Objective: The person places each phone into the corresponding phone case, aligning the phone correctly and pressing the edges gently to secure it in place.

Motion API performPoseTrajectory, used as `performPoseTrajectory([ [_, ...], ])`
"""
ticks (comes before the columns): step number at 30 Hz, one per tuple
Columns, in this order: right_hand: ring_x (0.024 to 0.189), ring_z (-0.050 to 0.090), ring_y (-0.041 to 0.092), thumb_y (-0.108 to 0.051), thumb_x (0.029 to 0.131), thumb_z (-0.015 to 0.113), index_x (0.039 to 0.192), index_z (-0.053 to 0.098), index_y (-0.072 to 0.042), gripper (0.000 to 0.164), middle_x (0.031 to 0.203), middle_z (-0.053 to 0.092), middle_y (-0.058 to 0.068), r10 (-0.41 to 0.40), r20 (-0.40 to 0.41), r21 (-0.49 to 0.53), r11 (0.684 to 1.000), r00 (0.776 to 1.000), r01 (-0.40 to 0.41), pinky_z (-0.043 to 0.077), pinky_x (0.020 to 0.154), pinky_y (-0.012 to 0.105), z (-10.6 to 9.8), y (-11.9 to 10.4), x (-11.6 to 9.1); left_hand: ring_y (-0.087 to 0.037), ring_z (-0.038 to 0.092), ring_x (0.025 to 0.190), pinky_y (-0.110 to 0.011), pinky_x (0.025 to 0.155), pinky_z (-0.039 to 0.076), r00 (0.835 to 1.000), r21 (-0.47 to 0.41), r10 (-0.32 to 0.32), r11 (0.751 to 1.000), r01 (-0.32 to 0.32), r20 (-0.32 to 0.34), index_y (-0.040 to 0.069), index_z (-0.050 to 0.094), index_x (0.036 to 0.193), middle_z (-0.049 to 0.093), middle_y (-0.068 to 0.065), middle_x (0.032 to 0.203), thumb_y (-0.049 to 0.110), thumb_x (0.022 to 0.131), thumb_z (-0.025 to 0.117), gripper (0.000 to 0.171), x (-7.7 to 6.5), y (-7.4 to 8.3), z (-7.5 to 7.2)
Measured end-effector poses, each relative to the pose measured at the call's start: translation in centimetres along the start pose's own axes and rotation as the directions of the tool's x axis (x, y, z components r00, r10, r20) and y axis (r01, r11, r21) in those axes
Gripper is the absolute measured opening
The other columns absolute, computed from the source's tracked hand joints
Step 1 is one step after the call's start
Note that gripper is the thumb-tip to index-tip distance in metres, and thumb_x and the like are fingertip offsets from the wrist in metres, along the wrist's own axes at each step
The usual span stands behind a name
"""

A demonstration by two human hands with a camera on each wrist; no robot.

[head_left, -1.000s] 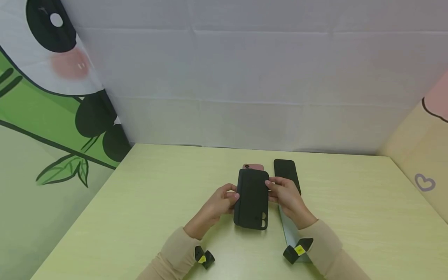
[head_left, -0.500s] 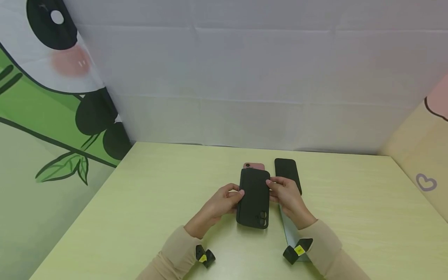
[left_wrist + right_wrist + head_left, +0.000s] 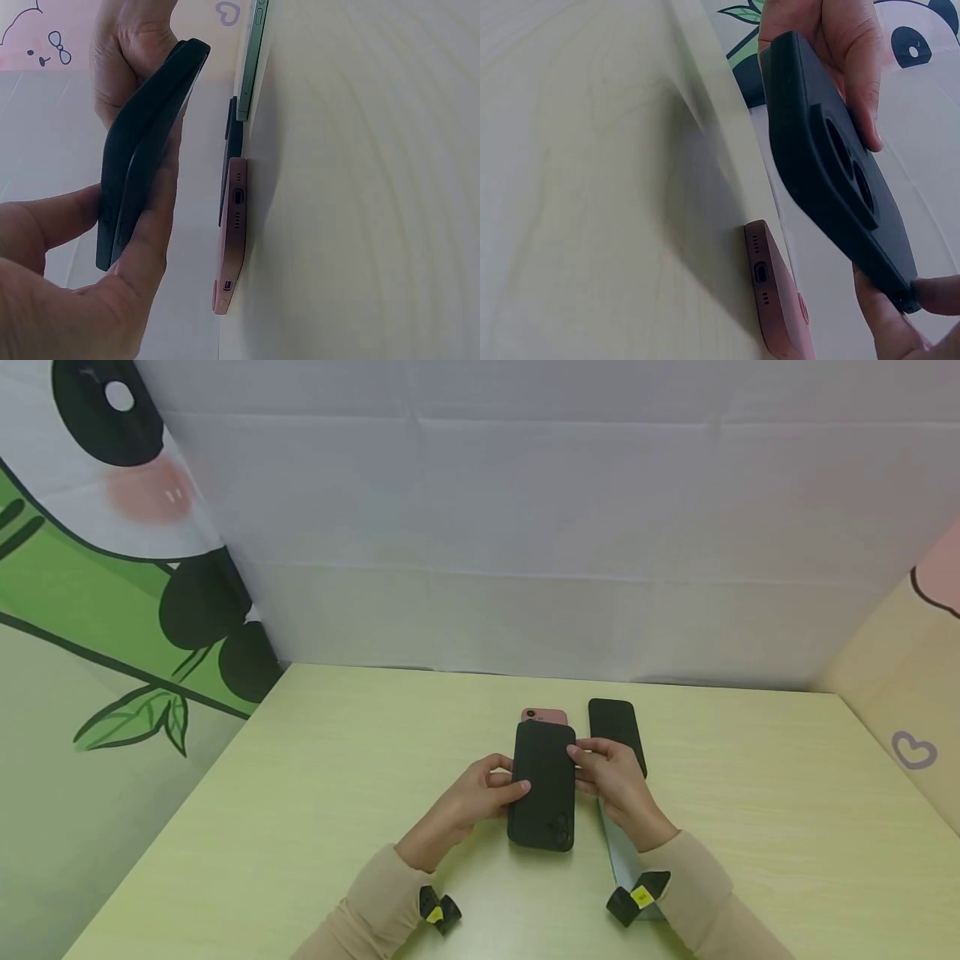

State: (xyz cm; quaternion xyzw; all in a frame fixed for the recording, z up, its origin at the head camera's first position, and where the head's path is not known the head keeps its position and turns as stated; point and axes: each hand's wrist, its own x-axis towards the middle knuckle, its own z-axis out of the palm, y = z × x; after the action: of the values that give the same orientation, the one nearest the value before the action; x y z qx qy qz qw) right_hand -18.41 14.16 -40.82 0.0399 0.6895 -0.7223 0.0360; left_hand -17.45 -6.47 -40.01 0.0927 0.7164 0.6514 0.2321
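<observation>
Both hands hold a black phone case above the table, its camera cutouts at the lower right corner in the head view. In the left wrist view the case has a second dark layer lying close against it, a thin seam between them. My left hand grips the left edge, thumb on the flat face and fingers behind. My right hand pinches the upper right edge, thumb in front. The cutouts of the case show dark in the right wrist view.
A pink phone lies on the table behind the case, mostly hidden by it. Right of it lies a black phone. Under the right forearm is a pale green flat slab. A white cloth wall stands behind.
The case's cutouts, which showed light through them a second ago, now look dark, and its two layers line up more closely. My left thumb has slid further onto the face.
</observation>
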Motion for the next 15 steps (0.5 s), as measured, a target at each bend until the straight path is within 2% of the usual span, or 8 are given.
performPoseTrajectory([
  [8, 0.067, 0.063, 0.009, -0.010, 0.088, 0.060, 0.116, 0.052, 0.008, 0.034, 0.081, 0.060, 0.000, 0.077, -0.034, -0.039, 0.996, 0.996, -0.078, 0.054, 0.061, 0.022, 0.4, -0.9, -0.3, -0.021, 0.066, 0.088, -0.035, 0.077, 0.054, 1.000, 0.005, 0.004, 1.000, -0.004, 0.024, -0.003, 0.043, 0.113, 0.063, -0.024, 0.108, 0.009, 0.091, 0.054, 0.027, 0.0, 0.1, -0.1],
  [15, 0.068, 0.061, 0.009, -0.007, 0.089, 0.057, 0.117, 0.051, 0.009, 0.033, 0.082, 0.059, 0.000, 0.106, -0.018, -0.037, 0.994, 0.994, -0.107, 0.053, 0.063, 0.021, 0.4, -1.3, -0.4, -0.022, 0.066, 0.089, -0.036, 0.077, 0.054, 0.999, 0.025, -0.003, 1.000, 0.002, 0.035, -0.003, 0.043, 0.114, 0.063, -0.024, 0.109, 0.008, 0.092, 0.052, 0.027, 0.0, 0.2, -0.2],
])
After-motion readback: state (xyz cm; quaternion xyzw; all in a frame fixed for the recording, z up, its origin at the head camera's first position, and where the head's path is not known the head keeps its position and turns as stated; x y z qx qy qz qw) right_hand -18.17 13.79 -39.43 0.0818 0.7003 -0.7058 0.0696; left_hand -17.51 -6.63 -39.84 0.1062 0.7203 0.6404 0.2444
